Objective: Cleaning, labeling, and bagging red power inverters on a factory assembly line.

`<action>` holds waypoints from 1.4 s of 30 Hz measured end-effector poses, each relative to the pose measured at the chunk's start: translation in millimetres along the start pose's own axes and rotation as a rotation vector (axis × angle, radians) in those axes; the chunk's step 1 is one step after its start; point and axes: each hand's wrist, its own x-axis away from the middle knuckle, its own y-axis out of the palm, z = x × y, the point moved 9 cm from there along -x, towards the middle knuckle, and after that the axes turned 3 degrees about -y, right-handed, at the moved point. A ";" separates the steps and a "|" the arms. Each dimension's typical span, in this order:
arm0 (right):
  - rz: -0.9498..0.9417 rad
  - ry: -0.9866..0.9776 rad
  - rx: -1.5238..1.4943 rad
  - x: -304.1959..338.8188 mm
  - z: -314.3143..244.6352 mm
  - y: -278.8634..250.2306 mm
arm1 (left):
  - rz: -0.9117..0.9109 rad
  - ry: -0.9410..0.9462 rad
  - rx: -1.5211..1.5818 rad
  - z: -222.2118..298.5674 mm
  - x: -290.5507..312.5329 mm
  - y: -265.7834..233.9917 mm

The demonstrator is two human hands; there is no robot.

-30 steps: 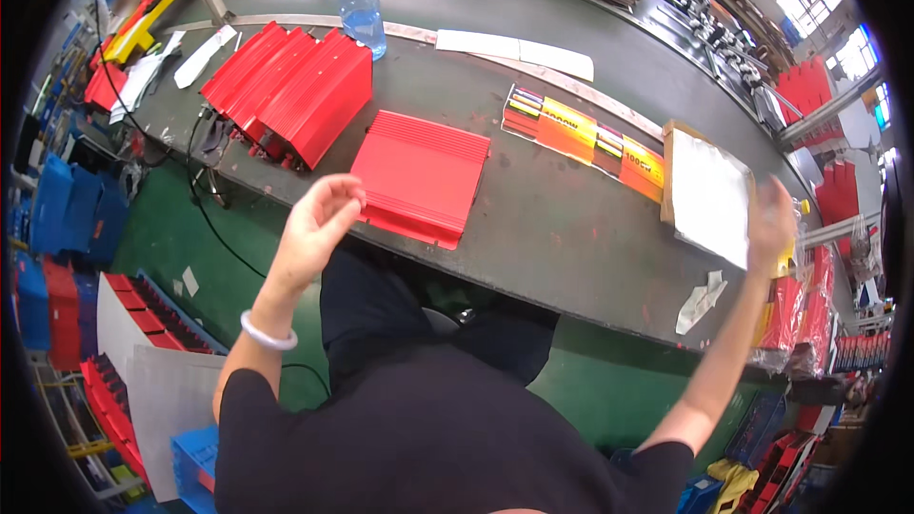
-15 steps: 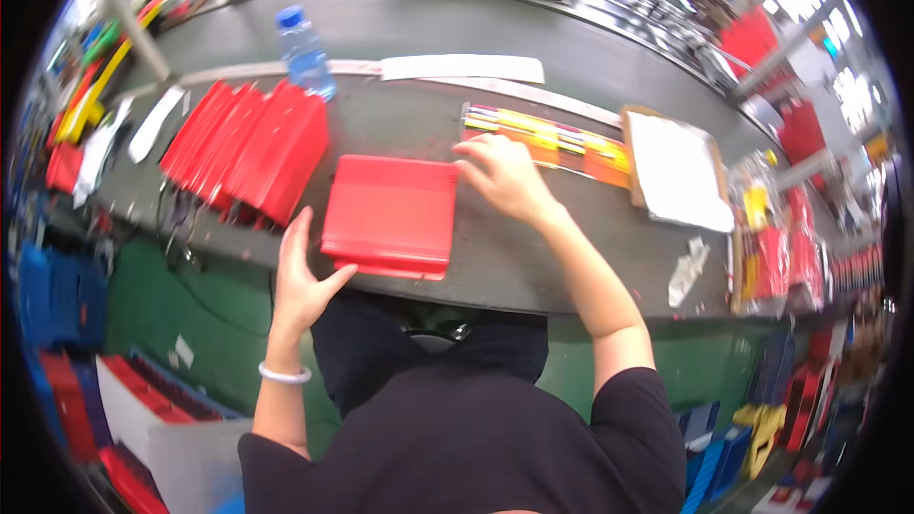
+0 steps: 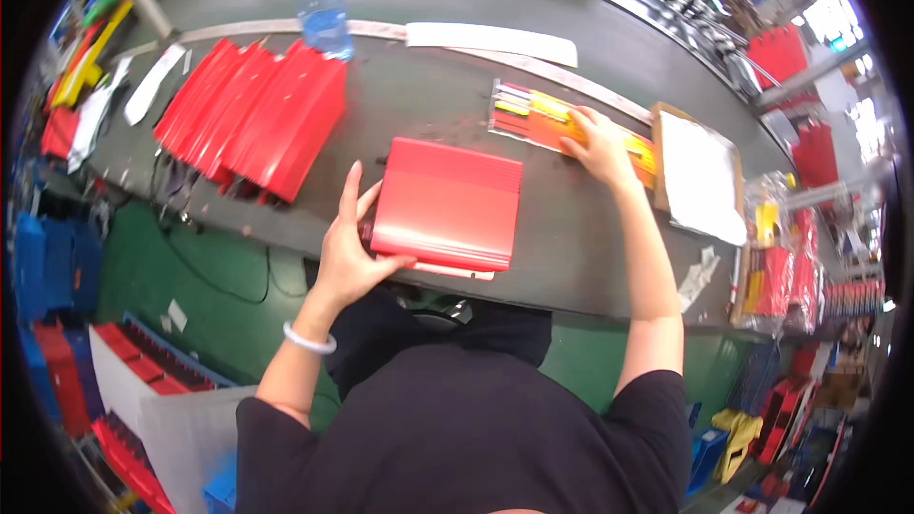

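Note:
A glossy red casing, box-like with ribbed bands, lies on the dark workbench in front of me. My left hand holds its left side, thumb along the near edge and fingers at the far left side. Farther right, my right hand is over a row of yellow and orange printed sheets, its fingertips touching them with thumb and forefinger apart. Whether a sheet is between the fingers cannot be made out. To the left, several similar red casings stand in a leaning row.
Behind the row of casings stands a water bottle with a blue cap. A white strip lies at the back. At the right are a cardboard box with white sheets on it, a crumpled paper scrap and plastic-wrapped red packs.
My right hand has left the casing's right side and moved right onto the printed sheets. My left hand has closed on the casing, which sits farther right and now shows a smooth, glossy face.

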 end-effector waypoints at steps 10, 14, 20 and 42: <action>0.356 -0.142 0.012 16.0 -23.7 -30.4 | 0.102 0.212 -0.252 40.7 4.0 30.4; 0.439 -0.138 0.055 20.5 -28.3 -36.4 | 0.109 0.125 -0.094 45.1 -53.0 18.5; 0.350 -0.109 -0.080 9.3 -31.2 -37.9 | 0.029 0.354 -0.523 26.7 -184.3 47.0; -0.362 -0.541 -1.218 117.9 -179.3 -110.9 | 0.295 0.282 0.175 98.0 -116.6 -50.1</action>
